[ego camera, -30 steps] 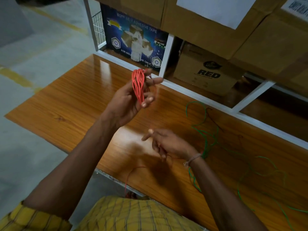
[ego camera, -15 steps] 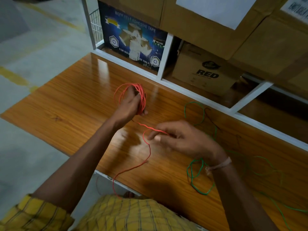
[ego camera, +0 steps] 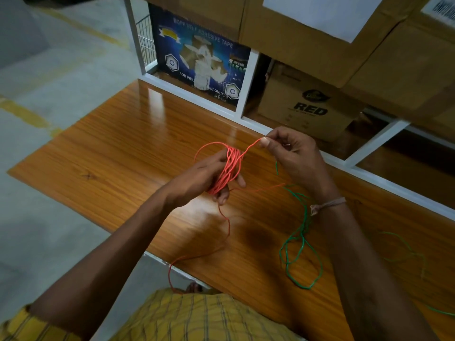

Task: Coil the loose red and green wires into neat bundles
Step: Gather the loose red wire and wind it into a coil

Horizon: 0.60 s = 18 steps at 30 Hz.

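Note:
A bundle of red wire (ego camera: 227, 169) is wound in several loops around my left hand (ego camera: 206, 175), which grips it above the wooden table (ego camera: 118, 168). My right hand (ego camera: 293, 156) pinches a strand of the red wire just right of the bundle, held up near the shelf frame. A loose red tail (ego camera: 227, 227) runs down from the bundle across the table and over its front edge. The green wire (ego camera: 299, 244) lies in loose loops on the table under and right of my right forearm.
A white shelf frame (ego camera: 246, 94) borders the table's far side, holding a blue adhesive tape box (ego camera: 197, 60) and a cardboard box marked RED (ego camera: 310, 104). Larger cardboard cartons (ego camera: 307, 33) sit above. Concrete floor lies to the left.
My right hand rose from the table and carried the red strand up and to the right of the bundle. My left hand shifted right with the coil, which has gained a loop.

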Motion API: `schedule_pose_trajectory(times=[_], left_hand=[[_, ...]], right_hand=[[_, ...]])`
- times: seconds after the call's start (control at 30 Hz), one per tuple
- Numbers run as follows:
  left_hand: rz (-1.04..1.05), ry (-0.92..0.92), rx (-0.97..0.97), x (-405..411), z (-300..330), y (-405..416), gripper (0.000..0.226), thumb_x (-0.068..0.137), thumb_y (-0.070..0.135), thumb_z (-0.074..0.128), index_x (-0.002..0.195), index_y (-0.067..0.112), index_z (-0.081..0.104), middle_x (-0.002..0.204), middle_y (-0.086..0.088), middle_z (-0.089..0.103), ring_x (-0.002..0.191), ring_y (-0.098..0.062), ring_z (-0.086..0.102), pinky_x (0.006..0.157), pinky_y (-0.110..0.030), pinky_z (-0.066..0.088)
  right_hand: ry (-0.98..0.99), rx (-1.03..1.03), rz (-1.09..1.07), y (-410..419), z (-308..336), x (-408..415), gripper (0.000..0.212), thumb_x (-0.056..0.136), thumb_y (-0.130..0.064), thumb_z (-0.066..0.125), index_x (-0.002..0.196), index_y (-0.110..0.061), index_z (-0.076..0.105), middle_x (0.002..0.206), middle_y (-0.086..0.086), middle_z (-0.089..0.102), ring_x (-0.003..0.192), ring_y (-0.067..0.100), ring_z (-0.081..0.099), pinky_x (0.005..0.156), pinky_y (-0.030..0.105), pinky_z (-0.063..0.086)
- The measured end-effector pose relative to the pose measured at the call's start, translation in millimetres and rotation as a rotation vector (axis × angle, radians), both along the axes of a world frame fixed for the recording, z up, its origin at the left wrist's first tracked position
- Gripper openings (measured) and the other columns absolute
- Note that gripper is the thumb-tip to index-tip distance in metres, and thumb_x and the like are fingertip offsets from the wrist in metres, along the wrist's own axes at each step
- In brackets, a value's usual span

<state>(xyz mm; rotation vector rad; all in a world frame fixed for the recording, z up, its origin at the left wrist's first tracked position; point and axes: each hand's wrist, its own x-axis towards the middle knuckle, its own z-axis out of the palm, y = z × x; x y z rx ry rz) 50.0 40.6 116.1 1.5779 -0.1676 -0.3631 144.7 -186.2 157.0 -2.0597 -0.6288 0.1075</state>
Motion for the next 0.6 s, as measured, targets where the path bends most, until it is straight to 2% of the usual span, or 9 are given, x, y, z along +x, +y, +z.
schedule_pose_trajectory(times=[0.07, 0.13, 0.27, 0.37, 0.47, 0.6], left_hand=[[-0.051, 0.012, -0.067, -3, 1, 0, 0.041, 0.118, 0.020, 0.024, 0.155, 0.020, 0.040, 0.121, -0.021, 0.074, 0.066, -0.029, 0.063, 0.061, -0.034, 0.053], [-0.085, 0.024, -0.130, -4, 1, 0, 0.042, 0.117, 0.017, 0.024, 0.156, 0.018, 0.041, 0.123, -0.024, 0.072, 0.063, -0.026, 0.063, 0.060, -0.032, 0.053], [-0.137, 0.064, -0.282, -3, -2, 0, 0.045, 0.116, 0.017, 0.024, 0.159, 0.014, 0.040, 0.124, -0.027, 0.067, 0.060, -0.020, 0.063, 0.056, -0.029, 0.053], [-0.122, 0.075, -0.372, -2, -1, 1, 0.048, 0.116, 0.014, 0.021, 0.160, 0.009, 0.038, 0.122, -0.027, 0.064, 0.060, -0.018, 0.062, 0.055, -0.027, 0.052], [-0.079, 0.095, -0.409, 0, 4, 1, 0.047, 0.116, 0.013, 0.021, 0.159, 0.009, 0.039, 0.123, -0.028, 0.063, 0.060, -0.019, 0.063, 0.056, -0.027, 0.054], [-0.022, 0.134, -0.407, 1, 9, 2, 0.045, 0.115, 0.016, 0.025, 0.155, 0.009, 0.043, 0.121, -0.025, 0.067, 0.065, -0.022, 0.068, 0.059, -0.030, 0.058]], right_hand=[[0.018, 0.018, -0.034, 1, -10, 7, 0.021, 0.100, -0.034, 0.072, 0.094, -0.014, 0.073, 0.091, 0.017, 0.067, 0.082, 0.025, 0.060, 0.074, 0.032, 0.049], [0.055, 0.032, -0.042, 3, -18, 13, 0.022, 0.098, -0.036, 0.074, 0.093, -0.014, 0.073, 0.088, 0.017, 0.065, 0.079, 0.021, 0.057, 0.074, 0.037, 0.048], [0.129, 0.049, 0.009, 6, -31, 16, 0.022, 0.101, -0.032, 0.071, 0.093, -0.012, 0.073, 0.076, -0.006, 0.058, 0.073, 0.006, 0.052, 0.069, 0.028, 0.044], [0.196, 0.028, 0.004, 7, -44, 18, 0.023, 0.104, -0.034, 0.066, 0.098, -0.014, 0.075, 0.071, -0.013, 0.059, 0.065, 0.001, 0.051, 0.061, 0.022, 0.043], [0.283, 0.045, -0.013, 8, -61, 22, 0.021, 0.106, -0.033, 0.064, 0.104, -0.018, 0.078, 0.074, -0.002, 0.060, 0.058, 0.004, 0.050, 0.052, 0.021, 0.041], [0.368, 0.130, -0.006, 12, -78, 20, 0.016, 0.106, -0.026, 0.064, 0.111, -0.026, 0.080, 0.080, 0.014, 0.058, 0.055, 0.010, 0.047, 0.050, 0.026, 0.039]])
